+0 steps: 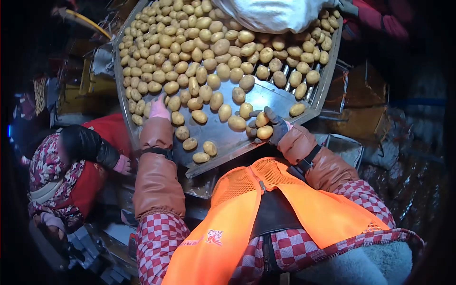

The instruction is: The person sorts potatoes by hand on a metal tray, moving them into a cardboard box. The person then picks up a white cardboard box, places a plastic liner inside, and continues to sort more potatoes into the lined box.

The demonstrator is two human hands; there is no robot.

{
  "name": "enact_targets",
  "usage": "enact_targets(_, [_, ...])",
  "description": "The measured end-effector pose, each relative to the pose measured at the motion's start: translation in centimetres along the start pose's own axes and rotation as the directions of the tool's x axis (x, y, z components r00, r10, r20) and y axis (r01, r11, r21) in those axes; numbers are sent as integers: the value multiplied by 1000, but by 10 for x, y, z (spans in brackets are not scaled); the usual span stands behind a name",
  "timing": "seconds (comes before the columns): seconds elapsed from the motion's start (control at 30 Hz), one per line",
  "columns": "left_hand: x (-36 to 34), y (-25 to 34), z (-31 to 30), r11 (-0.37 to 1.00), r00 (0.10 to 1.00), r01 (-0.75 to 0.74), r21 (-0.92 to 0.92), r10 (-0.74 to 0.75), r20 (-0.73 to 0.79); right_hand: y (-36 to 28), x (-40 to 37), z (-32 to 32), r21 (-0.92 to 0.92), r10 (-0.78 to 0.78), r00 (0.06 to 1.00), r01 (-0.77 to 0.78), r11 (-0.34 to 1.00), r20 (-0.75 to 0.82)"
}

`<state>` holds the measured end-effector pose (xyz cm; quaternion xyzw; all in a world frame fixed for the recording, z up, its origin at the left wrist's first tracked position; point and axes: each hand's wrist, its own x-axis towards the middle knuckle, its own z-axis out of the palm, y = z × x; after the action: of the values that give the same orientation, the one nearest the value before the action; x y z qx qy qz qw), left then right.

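Note:
A large pile of potatoes [190,33] lies on a metal sorting tray [213,137], thick at the back and sparser toward my side. My left hand [160,108], in a pink glove, reaches among the potatoes at the tray's left; its fingers look extended, partly hidden. At the front right, my right hand [275,127], in a dark grey glove, curls its fingers around two potatoes, an upper potato [261,119] and a lower potato [264,132]. Several loose potatoes lie between my hands, and a pair [201,157] rests near the front edge.
A white sack [273,14] covers part of the pile at the back. Metal bars [285,71] form a grate at the tray's right. A co-worker in red [88,185] stands at the left, one pink-gloved hand [122,164] near the tray. Another person's red sleeve [377,18] shows at top right.

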<state>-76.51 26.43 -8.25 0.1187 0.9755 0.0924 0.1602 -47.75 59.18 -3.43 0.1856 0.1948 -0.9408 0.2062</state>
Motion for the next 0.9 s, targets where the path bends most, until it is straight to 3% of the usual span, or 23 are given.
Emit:
enact_targets(0.1, [16, 0, 6, 998, 993, -48, -32, 44, -112, 2, -1, -13, -59, -19, 999, 16, 998, -50])
enact_targets(0.17, [22, -7, 2, 999, 986, -41, -27, 36, -165, -4, -7, 8, -5, 17, 997, -17, 1000, -74])
enact_targets(0.27, [0, 21, -26, 989, 959, 90, -117, -118, -256, -17, -8, 5, 132, 6, 1000, -8, 991, 18])
enact_targets(0.3, [-14, 42, -32, 957, 948, 49, -286, -135, -289, -19, -7, 4, 209, -29, 999, 19, 978, 45])
enact_targets(0.37, [-39, 94, -13, 784, 914, -267, -561, 21, -406, -17, -2, -13, 342, -62, 991, 18, 939, 116])
enact_targets(0.4, [-74, 144, -34, 903, 945, -230, -362, 117, -306, -19, 2, -15, 371, -90, 985, 29, 928, 150])
enact_targets(0.43, [-99, 189, -34, 774, 923, -372, -513, 252, -290, -20, 5, -14, 398, -119, 977, 38, 917, 179])
enact_targets(0.47, [-109, 208, -15, 779, 894, -448, -438, 383, -232, -20, 6, -16, 428, -149, 967, 47, 902, 208])
enact_targets(0.53, [-150, 264, -13, 801, 890, -406, -441, 455, 8, -21, 9, -34, 485, -163, 971, 60, 873, 175])
enact_targets(0.6, [-172, 292, -16, 841, 860, -448, -303, 498, 113, -22, 6, -54, 585, -187, 971, 67, 808, 148])
enact_targets(0.63, [-167, 296, -26, 800, 799, -416, -431, 548, 246, -25, -10, -52, 535, -194, 972, 94, 840, 134])
enact_targets(0.67, [-161, 301, -34, 793, 776, -391, -467, 556, 296, -30, -24, -58, 580, -221, 961, 87, 810, 166])
enact_targets(0.7, [-157, 307, -39, 785, 746, -362, -502, 567, 349, -34, -34, -64, 517, -337, 846, 88, 852, 412])
enact_targets(0.73, [-154, 315, -39, 777, 710, -330, -537, 579, 401, -41, -53, -56, 425, -326, 919, 210, 880, 221])
enact_targets(0.77, [-152, 326, -29, 776, 695, -399, -487, 603, 392, -47, -71, -49, 281, -299, 954, 284, 917, 10])
enact_targets(0.8, [-157, 339, -21, 756, 679, -435, -488, 632, 374, -53, -89, -42, 130, -261, 946, 287, 949, -191])
enact_targets(0.87, [-172, 365, -5, 722, 652, -496, -482, 676, 343, -53, -110, -50, 282, -298, 924, 359, 890, -238])
enact_targets(0.9, [-166, 363, -1, 713, 644, -468, -522, 680, 352, -51, -128, -50, 325, -215, 935, 304, 895, -282])
